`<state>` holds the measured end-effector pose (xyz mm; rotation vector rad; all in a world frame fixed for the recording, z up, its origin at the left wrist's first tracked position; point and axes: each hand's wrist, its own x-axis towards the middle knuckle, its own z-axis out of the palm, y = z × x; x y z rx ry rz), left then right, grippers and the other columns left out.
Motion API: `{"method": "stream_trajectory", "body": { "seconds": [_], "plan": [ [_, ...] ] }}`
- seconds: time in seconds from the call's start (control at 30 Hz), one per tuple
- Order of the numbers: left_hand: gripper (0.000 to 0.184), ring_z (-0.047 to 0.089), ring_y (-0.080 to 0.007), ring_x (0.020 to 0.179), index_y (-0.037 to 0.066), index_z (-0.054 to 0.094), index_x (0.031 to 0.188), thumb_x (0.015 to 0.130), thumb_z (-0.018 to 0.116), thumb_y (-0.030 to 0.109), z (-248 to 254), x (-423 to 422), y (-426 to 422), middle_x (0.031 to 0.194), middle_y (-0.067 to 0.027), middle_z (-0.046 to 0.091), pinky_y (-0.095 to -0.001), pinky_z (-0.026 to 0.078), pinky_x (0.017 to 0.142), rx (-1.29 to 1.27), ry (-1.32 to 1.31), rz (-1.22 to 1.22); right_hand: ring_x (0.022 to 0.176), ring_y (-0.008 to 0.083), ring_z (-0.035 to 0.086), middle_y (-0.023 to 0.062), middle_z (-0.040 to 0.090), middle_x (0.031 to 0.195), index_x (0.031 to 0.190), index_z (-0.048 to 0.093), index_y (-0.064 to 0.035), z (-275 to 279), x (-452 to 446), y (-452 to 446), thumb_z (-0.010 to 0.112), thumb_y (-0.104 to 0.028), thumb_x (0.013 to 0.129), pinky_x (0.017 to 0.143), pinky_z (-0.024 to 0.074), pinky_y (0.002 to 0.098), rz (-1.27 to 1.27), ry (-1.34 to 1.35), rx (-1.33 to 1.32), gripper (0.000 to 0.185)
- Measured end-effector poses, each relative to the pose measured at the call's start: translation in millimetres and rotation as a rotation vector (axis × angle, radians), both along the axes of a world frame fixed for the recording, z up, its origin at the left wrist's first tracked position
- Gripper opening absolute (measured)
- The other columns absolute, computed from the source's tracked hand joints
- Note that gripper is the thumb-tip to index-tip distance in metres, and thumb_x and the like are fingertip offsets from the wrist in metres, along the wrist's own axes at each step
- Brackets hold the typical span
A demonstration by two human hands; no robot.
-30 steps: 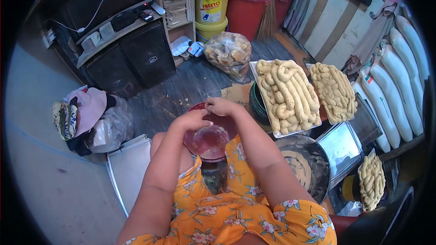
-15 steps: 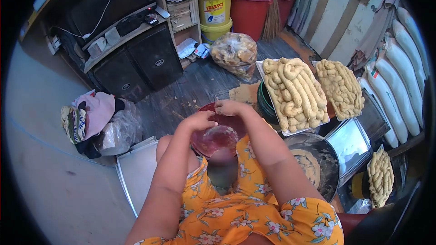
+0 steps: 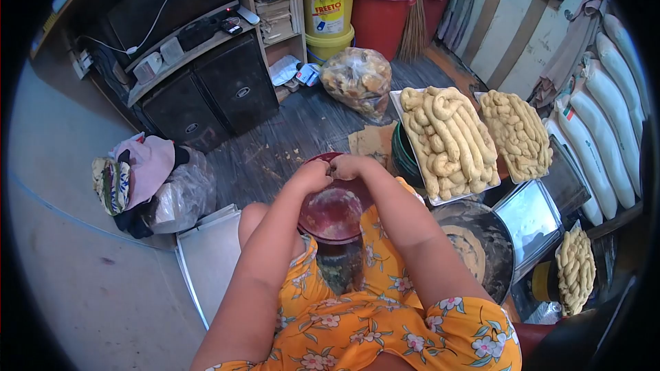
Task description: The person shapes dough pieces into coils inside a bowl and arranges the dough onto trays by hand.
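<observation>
A dark red basin [image 3: 332, 216] sits between my knees, its inside smeared with pale residue. My left hand [image 3: 313, 175] is over its far side, fingers curled inward. Right beside it, my right hand [image 3: 346, 167] is also closed, near the far rim. The fingertips of both hands meet; whatever may be between them is hidden. To the right, a tray [image 3: 452, 198] carries thick ropes of dough [image 3: 450, 139]. Below that tray stands a wide black basin [image 3: 500, 247] with pale, floury residue inside.
A second tray of twisted dough [image 3: 515, 134] stands farther right, and another dough pile [image 3: 576, 271] is at lower right. A clear bag of brownish pieces [image 3: 356, 82] rests on the floor ahead. Metal sheets [image 3: 213, 254] lean at left; stacked white sacks [image 3: 601, 124] line the right.
My hands have come together at the far side of the red basin. My left fingers, stretched out before, are now curled in. The basin appears slightly shifted.
</observation>
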<state>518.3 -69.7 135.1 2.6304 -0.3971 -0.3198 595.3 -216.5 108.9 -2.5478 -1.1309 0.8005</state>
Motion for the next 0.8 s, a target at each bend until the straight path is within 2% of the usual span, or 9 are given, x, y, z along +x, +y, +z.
{"method": "stream_trajectory", "body": {
  "seconds": [0.07, 0.17, 0.37, 0.57, 0.67, 0.8],
  "plan": [
    [0.029, 0.061, -0.0359, 0.091, -0.001, 0.063, 0.090, 0.072, 0.065, 0.023, -2.8, -2.1, -7.2, 0.095, -0.0223, 0.063, -0.0409, 0.048, 0.081, 0.004, -0.014, 0.008, 0.101, 0.0327, 0.059, 0.0176, 0.063, 0.108, 0.106, 0.064, -0.0074, -2.2, 2.1, -0.5, 0.061, -0.028, 0.075, 0.086, 0.0454, 0.0401, 0.025, -0.011, -0.069, 0.038],
    [0.032, 0.061, -0.0357, 0.092, -0.001, 0.064, 0.091, 0.073, 0.065, 0.024, -21.5, 0.9, -12.1, 0.097, -0.0232, 0.063, -0.0413, 0.048, 0.083, -0.014, 0.032, -0.016, 0.098, 0.0317, 0.060, 0.0174, 0.064, 0.105, 0.103, 0.065, -0.0074, -14.1, 8.8, -0.9, 0.062, -0.027, 0.073, 0.084, 0.0463, 0.0399, 0.014, -0.002, -0.124, 0.036],
    [0.038, 0.061, -0.0364, 0.091, -0.001, 0.062, 0.098, 0.072, 0.064, 0.026, -23.0, 1.3, -20.1, 0.097, -0.0237, 0.063, -0.0410, 0.047, 0.083, 0.092, 0.142, -0.055, 0.095, 0.0310, 0.062, 0.0172, 0.065, 0.102, 0.099, 0.067, -0.0070, -26.0, 12.6, -1.6, 0.060, -0.023, 0.072, 0.082, 0.0474, 0.0396, -0.019, 0.034, -0.161, 0.032],
    [0.037, 0.061, -0.0361, 0.090, -0.001, 0.062, 0.098, 0.071, 0.064, 0.024, -33.3, 2.6, -20.9, 0.097, -0.0241, 0.063, -0.0408, 0.048, 0.083, 0.146, 0.105, -0.063, 0.094, 0.0300, 0.062, 0.0166, 0.065, 0.103, 0.100, 0.067, -0.0075, -35.4, 15.2, 0.7, 0.059, -0.021, 0.071, 0.081, 0.0474, 0.0392, -0.051, 0.049, -0.172, 0.033],
    [0.039, 0.062, -0.0354, 0.090, -0.001, 0.062, 0.103, 0.073, 0.061, 0.025, -32.9, 3.4, -21.2, 0.098, -0.0230, 0.063, -0.0417, 0.049, 0.081, 0.182, 0.147, -0.074, 0.095, 0.0299, 0.062, 0.0163, 0.065, 0.103, 0.100, 0.067, -0.0075, -18.7, 8.3, 0.4, 0.059, -0.020, 0.071, 0.081, 0.0473, 0.0394, -0.049, 0.053, -0.174, 0.033],
    [0.034, 0.063, -0.0350, 0.090, -0.002, 0.065, 0.097, 0.072, 0.058, 0.021, -30.4, 2.7, -23.3, 0.098, -0.0233, 0.063, -0.0413, 0.049, 0.081, 0.219, 0.166, -0.063, 0.099, 0.0297, 0.061, 0.0154, 0.064, 0.105, 0.104, 0.065, -0.0088, -1.8, 1.2, 0.6, 0.060, -0.018, 0.069, 0.082, 0.0468, 0.0393, -0.029, 0.054, -0.141, 0.037]
  ]
}}
